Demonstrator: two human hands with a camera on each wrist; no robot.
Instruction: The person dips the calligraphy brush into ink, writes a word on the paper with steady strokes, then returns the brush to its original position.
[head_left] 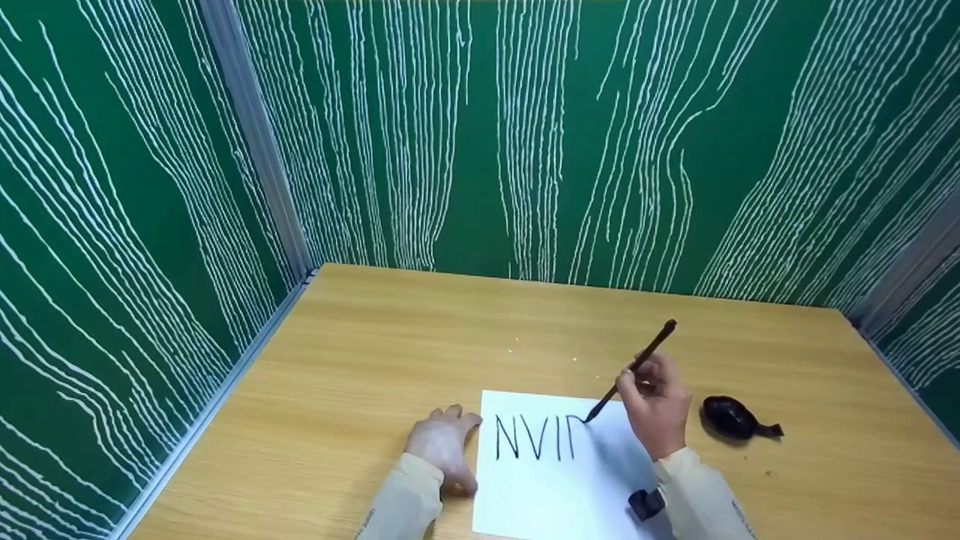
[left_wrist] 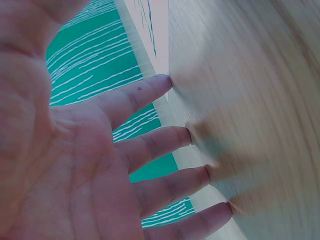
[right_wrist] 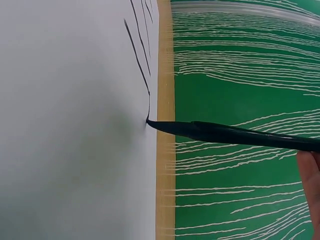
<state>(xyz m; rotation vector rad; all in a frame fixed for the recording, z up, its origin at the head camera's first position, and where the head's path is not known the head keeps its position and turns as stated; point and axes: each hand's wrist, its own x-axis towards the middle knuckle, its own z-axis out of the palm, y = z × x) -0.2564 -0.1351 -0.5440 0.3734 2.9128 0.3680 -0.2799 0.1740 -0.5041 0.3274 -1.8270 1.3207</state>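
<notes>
My right hand (head_left: 656,409) pinches a dark writing brush (head_left: 630,371), which leans with its upper end toward the right. Its tip bends against a white sheet of paper (head_left: 555,495), seen closely in the right wrist view, where the brush (right_wrist: 220,134) has a fine black stroke running from its tip. Black letters (head_left: 536,439) reading N, V, I and a further part-formed shape cross the upper half of the sheet. Along the paper's left edge, my left hand (head_left: 442,442) rests with fingers spread. Those fingertips (left_wrist: 162,81) touch the wooden table in the left wrist view.
A small black dish (head_left: 727,418) with a short handle sits on the wooden table (head_left: 360,345), right of my right hand. Tiny pale specks lie beyond the paper. Green panels (head_left: 472,150) with white wavy lines rise around the table's back and sides.
</notes>
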